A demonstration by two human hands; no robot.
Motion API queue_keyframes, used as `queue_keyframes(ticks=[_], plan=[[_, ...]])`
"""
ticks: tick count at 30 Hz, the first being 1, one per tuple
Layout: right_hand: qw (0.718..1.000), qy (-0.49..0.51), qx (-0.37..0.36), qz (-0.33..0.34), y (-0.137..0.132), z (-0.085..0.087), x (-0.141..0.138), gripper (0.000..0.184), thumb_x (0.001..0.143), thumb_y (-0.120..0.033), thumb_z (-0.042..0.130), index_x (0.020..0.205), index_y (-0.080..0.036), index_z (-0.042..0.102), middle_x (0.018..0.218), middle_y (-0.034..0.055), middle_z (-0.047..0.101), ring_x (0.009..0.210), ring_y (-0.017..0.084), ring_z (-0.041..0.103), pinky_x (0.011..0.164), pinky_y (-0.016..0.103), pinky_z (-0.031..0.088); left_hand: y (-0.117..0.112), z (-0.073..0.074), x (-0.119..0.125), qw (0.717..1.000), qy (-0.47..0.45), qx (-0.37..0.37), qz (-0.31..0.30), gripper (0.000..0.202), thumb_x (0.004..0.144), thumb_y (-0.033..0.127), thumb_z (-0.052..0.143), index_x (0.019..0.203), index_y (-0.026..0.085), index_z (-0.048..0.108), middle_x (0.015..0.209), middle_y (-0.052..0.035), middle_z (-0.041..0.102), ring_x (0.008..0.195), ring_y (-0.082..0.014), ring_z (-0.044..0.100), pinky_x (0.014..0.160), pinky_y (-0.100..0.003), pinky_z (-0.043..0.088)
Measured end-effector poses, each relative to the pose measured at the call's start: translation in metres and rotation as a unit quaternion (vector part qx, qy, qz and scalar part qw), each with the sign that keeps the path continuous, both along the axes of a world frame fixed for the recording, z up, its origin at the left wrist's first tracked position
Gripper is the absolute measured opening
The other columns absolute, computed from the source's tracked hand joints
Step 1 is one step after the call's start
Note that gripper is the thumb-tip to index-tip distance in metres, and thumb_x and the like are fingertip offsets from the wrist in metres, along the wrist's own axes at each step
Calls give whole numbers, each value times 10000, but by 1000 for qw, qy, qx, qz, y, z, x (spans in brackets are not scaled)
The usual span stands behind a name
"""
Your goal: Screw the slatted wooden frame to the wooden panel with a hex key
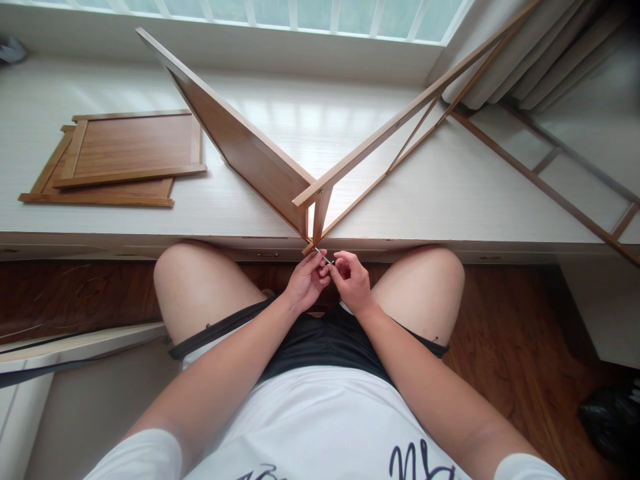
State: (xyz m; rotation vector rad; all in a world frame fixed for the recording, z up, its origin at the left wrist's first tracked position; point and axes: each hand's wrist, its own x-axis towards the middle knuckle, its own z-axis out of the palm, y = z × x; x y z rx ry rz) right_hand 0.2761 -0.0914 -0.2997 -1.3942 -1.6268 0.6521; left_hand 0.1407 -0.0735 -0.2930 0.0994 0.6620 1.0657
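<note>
A thin metal rod, perhaps a screw or a hex key (325,257), runs between my hands just below the lower corner of a wooden frame. My left hand (309,280) has its fingers closed around the rod's upper end. The fingertips of my right hand (351,280) pinch the rod's dark lower end. Right above, a wooden panel (250,143) leaning left meets an open wooden frame (390,130) that spreads to the right. Their joined lower corner overhangs the ledge's front edge, close to my left fingertips.
Two framed wooden panels (135,147) lie stacked at the left on the white ledge (240,213). Another slatted wooden frame (545,173) reaches down the right side. Grey curtains (555,53) hang at the back right. A black plastic bag (610,417) sits on the floor.
</note>
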Motion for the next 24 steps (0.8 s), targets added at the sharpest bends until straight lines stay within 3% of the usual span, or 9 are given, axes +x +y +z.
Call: queue_keyframes(ticks=[8, 24], plan=[[997, -19, 48, 53, 0, 6, 1, 212, 946, -224, 551, 1152, -243, 596, 837, 5, 588, 683, 122, 550, 667, 256, 476, 2, -4, -2, 1000, -11, 3, -11, 292, 767, 231, 789, 1023, 156, 668, 724, 32, 519, 580, -52, 480, 468, -172, 340], [995, -32, 50, 77, -1, 8, 0, 239, 967, -190, 499, 1165, -260, 614, 962, 40, 653, 831, 145, 648, 748, 266, 526, -1, -3, -1, 999, -38, -27, -12, 289, 772, 234, 790, 1022, 176, 656, 708, 44, 547, 574, -52, 501, 463, -163, 354]])
